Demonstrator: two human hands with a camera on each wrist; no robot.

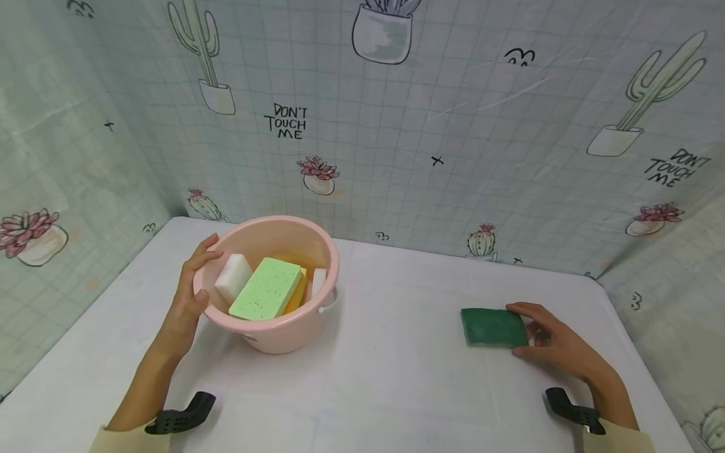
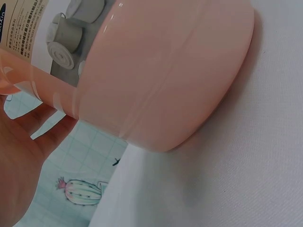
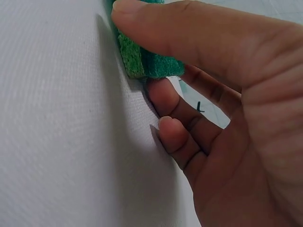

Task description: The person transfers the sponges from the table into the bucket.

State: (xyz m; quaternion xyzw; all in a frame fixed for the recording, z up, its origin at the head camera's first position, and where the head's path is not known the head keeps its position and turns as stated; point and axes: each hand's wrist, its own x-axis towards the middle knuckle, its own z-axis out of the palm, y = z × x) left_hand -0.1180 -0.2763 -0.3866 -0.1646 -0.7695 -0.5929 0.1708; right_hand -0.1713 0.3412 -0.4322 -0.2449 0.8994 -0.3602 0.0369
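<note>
At the left, my left hand grips the rim of a pink bucket, thumb and fingers spread along its left side. The left wrist view shows the bucket's smooth wall tilted in the picture, a printed label on it. Inside lie a speckled light green sponge, a white block, a yellow sponge and another white piece. On the right, my right hand pinches a green scouring sponge by its right end, thumb on the near edge. Two fingertips curl below the sponge's end.
A white-covered table lies under everything. Behind it and at both sides hangs a cloth printed with cacti and lettering. The bucket's handle end shows at its right side. Black straps sit on both wrists.
</note>
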